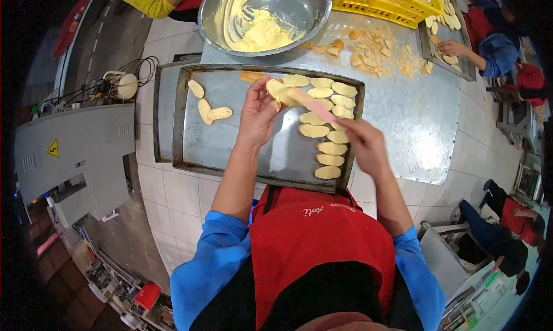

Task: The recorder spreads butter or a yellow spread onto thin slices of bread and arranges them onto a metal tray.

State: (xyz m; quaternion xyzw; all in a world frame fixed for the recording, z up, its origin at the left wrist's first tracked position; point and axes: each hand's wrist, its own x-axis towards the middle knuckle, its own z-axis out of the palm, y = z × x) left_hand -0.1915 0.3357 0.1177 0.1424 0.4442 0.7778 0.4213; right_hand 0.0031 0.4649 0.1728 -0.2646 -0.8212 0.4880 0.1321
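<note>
My left hand (259,115) holds up an oval slice of bread (276,90) coated with pale yellow cream. A pink spatula (317,107) is gripped in my right hand (365,143), and its blade lies against the slice's coated face. Both hands are over a dark-rimmed metal baking tray (242,149). Coated oval slices (331,148) line the tray's right side in rows. Toward its left lie three more pieces (219,113), and a browner piece (250,77) rests by the far rim.
Beyond the tray stands a steel bowl (317,33) with yellow cream (263,33). Crumbs and broken bread (373,52) litter the metal table (406,128) beside a yellow crate (376,4). At right, another person's hand (452,48) reaches over a second tray (460,67).
</note>
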